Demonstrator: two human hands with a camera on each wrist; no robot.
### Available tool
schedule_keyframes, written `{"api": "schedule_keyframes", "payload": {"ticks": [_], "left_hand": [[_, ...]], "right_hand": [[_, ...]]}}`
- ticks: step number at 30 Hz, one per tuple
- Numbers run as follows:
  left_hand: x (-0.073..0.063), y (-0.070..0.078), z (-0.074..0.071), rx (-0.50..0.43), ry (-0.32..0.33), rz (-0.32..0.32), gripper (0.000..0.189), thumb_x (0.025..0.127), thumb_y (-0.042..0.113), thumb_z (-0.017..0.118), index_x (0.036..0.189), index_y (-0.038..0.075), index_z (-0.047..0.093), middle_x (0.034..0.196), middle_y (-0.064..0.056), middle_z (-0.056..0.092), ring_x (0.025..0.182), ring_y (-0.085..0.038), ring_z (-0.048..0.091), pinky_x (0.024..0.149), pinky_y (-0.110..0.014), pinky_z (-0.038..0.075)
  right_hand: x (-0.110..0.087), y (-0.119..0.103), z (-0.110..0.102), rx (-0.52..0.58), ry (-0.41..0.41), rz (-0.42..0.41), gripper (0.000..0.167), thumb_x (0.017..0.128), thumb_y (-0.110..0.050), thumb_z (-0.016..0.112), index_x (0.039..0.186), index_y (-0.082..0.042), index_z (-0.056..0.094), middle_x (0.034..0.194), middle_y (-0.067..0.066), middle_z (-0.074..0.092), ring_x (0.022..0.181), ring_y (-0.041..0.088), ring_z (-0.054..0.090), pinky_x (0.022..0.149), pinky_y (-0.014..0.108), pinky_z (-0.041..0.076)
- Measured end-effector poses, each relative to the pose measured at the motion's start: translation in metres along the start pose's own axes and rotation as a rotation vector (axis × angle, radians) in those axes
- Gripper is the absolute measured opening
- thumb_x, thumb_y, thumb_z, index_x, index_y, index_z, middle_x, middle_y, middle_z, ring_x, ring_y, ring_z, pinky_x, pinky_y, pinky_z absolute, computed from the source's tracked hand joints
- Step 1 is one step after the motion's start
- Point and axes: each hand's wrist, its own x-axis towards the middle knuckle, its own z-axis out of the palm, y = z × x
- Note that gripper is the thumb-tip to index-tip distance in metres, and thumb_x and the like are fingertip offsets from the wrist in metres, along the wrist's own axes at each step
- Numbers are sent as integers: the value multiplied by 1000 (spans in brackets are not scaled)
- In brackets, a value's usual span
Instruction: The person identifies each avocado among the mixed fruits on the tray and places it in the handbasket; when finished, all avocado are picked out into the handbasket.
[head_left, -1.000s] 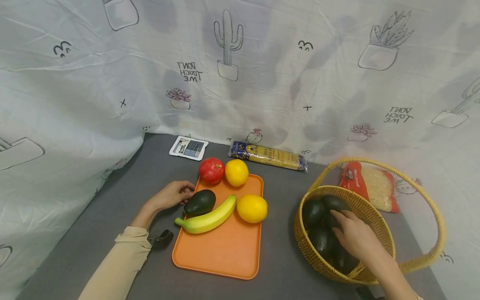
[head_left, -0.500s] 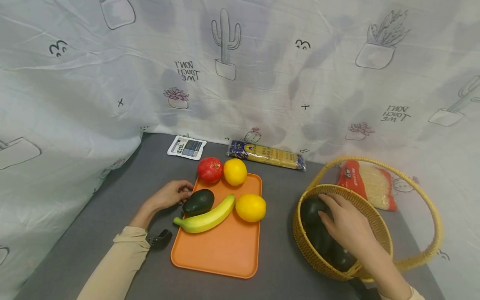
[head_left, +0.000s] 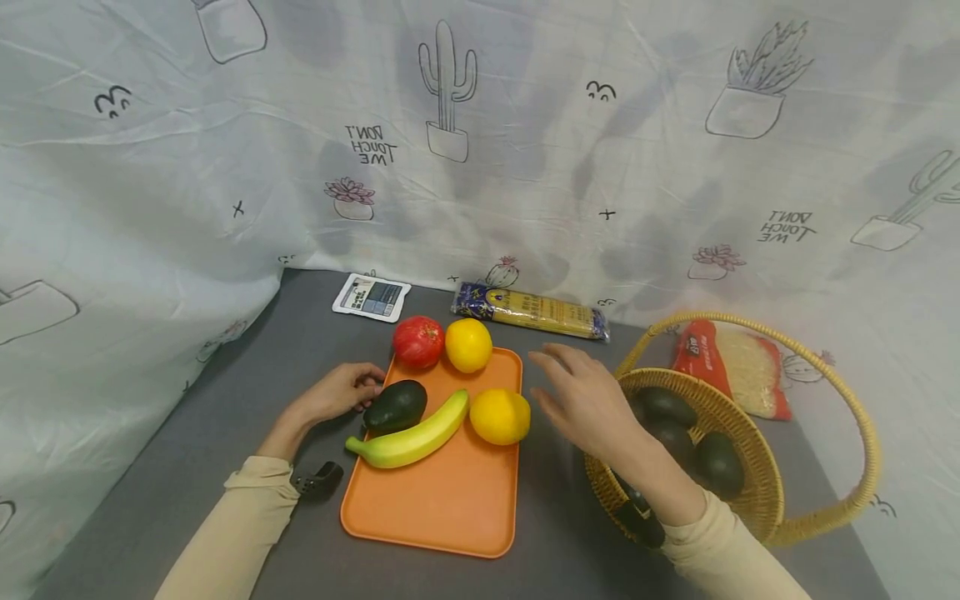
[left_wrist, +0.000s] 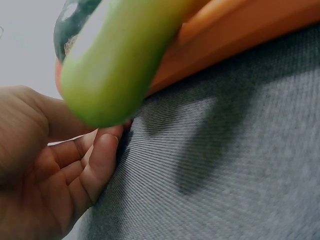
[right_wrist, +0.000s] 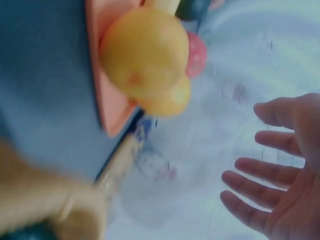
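On an orange tray (head_left: 442,508) lie a dark green avocado (head_left: 397,407), a banana (head_left: 412,437), an oval yellow fruit (head_left: 499,417), a rounder yellow fruit (head_left: 468,345) and a speckled red fruit (head_left: 418,342). My left hand (head_left: 341,392) rests at the tray's left edge beside the avocado, fingers loosely bent; in the left wrist view the banana's end (left_wrist: 107,85) covers its thumb tip. Just right of the tray, my right hand (head_left: 588,404) hovers with spread fingers and nothing in them. Several dark avocados (head_left: 720,465) sit in a wicker basket (head_left: 765,450), partly hidden by my right forearm.
The basket's tall handle (head_left: 862,433) arches out to the right. Behind it lies a red-and-clear noodle bag (head_left: 735,367). A yellow noodle packet (head_left: 532,310) and a small white packet (head_left: 371,297) lie at the back, before a patterned cloth (head_left: 525,167).
My right hand has come up out of the basket and moved left toward the tray, empty. The avocados in the basket have shifted. My left hand has stayed at the tray's edge.
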Motion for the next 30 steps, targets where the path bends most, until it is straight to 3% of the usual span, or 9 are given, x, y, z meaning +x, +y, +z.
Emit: {"api": "schedule_keyframes", "payload": {"ticks": [10, 15, 22, 30], "left_hand": [[-1, -1, -2, 17, -2, 5, 27, 96, 4, 55, 120, -10, 58, 89, -14, 66, 71, -16, 60, 63, -28, 53], [-1, 3, -1, 16, -1, 17, 28, 96, 3, 55, 119, -11, 58, 88, -15, 66, 70, -14, 60, 61, -28, 53], [-1, 4, 1, 6, -13, 20, 28, 97, 3, 54, 120, -11, 57, 90, -16, 66, 70, -14, 60, 62, -28, 53], [-1, 0, 0, 17, -11, 30, 27, 96, 0, 52, 120, -11, 57, 89, -15, 66, 69, -13, 60, 62, -28, 53]], "right_hand": [[42, -52, 40, 31, -86, -115, 43, 88, -26, 71, 128, -13, 62, 130, 13, 61, 115, 29, 62, 95, 47, 52], [55, -76, 62, 41, -117, -140, 45, 87, -27, 72, 130, -16, 61, 132, 8, 60, 117, 25, 61, 98, 39, 52], [68, -100, 87, 10, -234, -155, 47, 92, -34, 66, 136, -22, 56, 144, 6, 52, 129, 24, 53, 102, 40, 49], [71, -112, 109, -5, -355, -178, 55, 93, -36, 63, 144, -25, 48, 150, 5, 47, 138, 30, 45, 106, 45, 46]]}}
